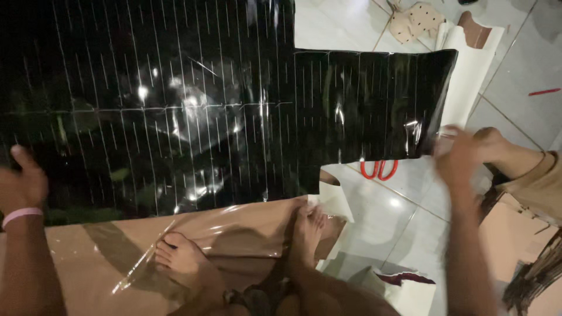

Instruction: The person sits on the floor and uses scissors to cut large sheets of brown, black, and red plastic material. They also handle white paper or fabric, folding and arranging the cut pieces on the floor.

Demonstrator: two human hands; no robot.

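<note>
A large glossy black sheet (193, 105) with thin white lines was held spread across the upper left and centre of the frame. Its right edge was pinched by the blurred right hand (462, 155), closed on it. At the lower left edge, the sheet was touched by the left hand (20, 184); its grip could not be told.

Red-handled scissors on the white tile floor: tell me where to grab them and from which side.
Take the red-handled scissors by the two red loops, reaching in from the near side. Only the loops show; the blades lie hidden under the glossy black lined sheet, so nothing else is free to grip.
</note>
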